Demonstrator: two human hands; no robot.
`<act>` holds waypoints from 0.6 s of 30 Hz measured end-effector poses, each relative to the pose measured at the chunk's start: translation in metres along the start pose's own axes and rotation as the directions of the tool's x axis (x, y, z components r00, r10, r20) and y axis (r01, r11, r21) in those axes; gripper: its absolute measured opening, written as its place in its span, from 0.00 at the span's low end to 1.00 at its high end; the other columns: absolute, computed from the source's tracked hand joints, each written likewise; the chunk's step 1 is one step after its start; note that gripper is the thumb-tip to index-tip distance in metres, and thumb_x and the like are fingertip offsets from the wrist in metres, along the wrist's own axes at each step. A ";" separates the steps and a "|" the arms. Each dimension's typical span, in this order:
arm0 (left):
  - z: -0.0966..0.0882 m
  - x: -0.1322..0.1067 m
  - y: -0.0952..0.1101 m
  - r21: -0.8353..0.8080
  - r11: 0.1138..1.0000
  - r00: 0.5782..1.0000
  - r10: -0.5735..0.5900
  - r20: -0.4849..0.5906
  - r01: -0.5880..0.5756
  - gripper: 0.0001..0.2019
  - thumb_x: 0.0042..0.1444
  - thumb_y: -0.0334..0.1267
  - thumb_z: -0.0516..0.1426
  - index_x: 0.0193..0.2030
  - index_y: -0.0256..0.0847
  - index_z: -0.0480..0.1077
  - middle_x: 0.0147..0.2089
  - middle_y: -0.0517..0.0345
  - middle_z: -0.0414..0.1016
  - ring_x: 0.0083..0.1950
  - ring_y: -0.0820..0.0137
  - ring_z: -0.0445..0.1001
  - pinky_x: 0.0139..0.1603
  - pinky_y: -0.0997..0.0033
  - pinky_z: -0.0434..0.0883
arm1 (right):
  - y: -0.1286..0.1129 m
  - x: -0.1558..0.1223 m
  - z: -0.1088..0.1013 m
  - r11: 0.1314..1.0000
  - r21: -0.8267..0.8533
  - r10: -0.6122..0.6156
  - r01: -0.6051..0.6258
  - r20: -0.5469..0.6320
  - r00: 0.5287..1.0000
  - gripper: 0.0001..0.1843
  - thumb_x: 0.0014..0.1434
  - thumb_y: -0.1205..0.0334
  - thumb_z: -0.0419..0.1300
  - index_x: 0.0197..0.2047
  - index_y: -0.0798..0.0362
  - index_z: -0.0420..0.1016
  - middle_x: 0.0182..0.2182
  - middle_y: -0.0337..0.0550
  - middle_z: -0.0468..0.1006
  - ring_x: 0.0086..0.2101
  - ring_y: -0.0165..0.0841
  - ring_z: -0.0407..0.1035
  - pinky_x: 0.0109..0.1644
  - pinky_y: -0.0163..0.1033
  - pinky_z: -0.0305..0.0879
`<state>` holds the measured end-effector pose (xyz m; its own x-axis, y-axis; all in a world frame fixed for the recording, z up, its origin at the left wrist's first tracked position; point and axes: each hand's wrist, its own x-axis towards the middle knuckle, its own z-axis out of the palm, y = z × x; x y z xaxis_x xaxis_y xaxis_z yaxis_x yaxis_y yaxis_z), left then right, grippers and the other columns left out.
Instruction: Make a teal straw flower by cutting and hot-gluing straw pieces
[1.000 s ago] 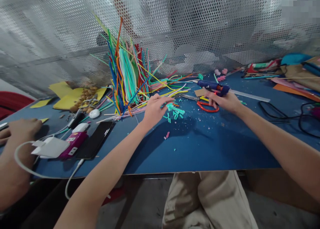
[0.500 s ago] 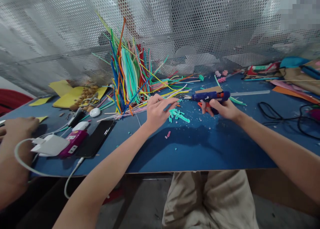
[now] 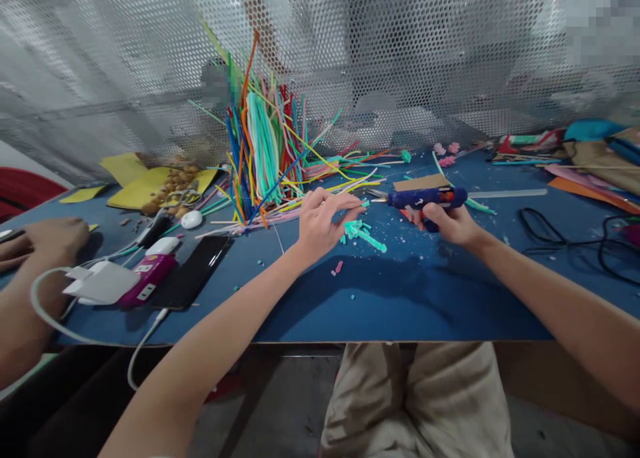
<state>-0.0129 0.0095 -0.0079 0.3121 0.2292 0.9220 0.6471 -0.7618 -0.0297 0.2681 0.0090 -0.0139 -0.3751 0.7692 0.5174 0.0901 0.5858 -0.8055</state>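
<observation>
Since a second ago, the glue gun point(image 3: 425, 198) has come down and toward the bundle of pipe cleaners point(image 3: 265, 151), so its nozzle now points at the left hand point(image 3: 325, 225); it also covers more of the scissors point(image 3: 379, 193).

To the right of the bundle and nearer the person, the left hand pinches a small turquoise piece point(image 3: 365, 205) between narrowed fingertips. Farther right of the bundle, the right hand point(image 3: 453, 221) grips the glue gun, fingers wrapped around its handle, nozzle facing back toward the bundle's side. The tip is just beside the pinched piece; whether they touch is too small to tell. A clear glue stick point(image 3: 507, 193) juts from the gun's rear, away from the bundle.

In front of the bundle and to its right, below the left hand's fingertips, turquoise cuttings point(image 3: 365, 233) lie on the blue surface point(image 3: 320, 311), with pink scraps point(image 3: 337, 268) nearer the person. Cardboard point(image 3: 420, 182) lies right of the bundle, behind the gun. Left of the bundle and nearer the person are a phone point(image 3: 193, 271), a purple power strip point(image 3: 150, 278) and, well apart at the far left, another person's hand point(image 3: 57, 238).
</observation>
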 end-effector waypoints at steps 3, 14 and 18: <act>-0.001 0.001 0.000 -0.004 1.000 1.000 0.004 0.000 -0.004 0.10 0.60 0.43 0.66 0.46 0.46 0.73 0.39 0.64 0.84 0.35 0.70 0.76 0.40 0.64 0.66 | -0.001 0.000 -0.001 1.000 -0.008 0.013 -0.013 0.017 1.000 0.28 0.63 0.34 0.56 0.25 0.48 0.73 0.23 0.43 0.72 0.24 0.32 0.66 0.27 0.42 0.63; -0.001 0.001 -0.001 -0.022 0.999 1.000 0.029 -0.008 -0.029 0.08 0.62 0.43 0.64 0.46 0.47 0.73 0.39 0.64 0.83 0.35 0.72 0.73 0.40 0.66 0.66 | -0.006 -0.001 0.000 0.998 -0.043 0.046 -0.046 0.005 0.999 0.29 0.62 0.32 0.56 0.24 0.47 0.71 0.23 0.44 0.71 0.26 0.36 0.67 0.30 0.45 0.66; -0.003 0.002 0.000 -0.017 0.999 0.999 0.035 0.010 -0.034 0.08 0.61 0.42 0.65 0.46 0.48 0.73 0.39 0.65 0.83 0.35 0.71 0.73 0.40 0.66 0.65 | -0.002 -0.002 0.000 0.997 -0.048 0.059 -0.060 -0.005 0.998 0.27 0.63 0.34 0.56 0.24 0.46 0.71 0.24 0.44 0.72 0.26 0.36 0.67 0.29 0.45 0.65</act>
<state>-0.0141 0.0082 -0.0051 0.3412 0.2087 0.9165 0.6243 -0.7792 -0.0550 0.2688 0.0062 -0.0132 -0.3644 0.8039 0.4700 0.1561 0.5503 -0.8202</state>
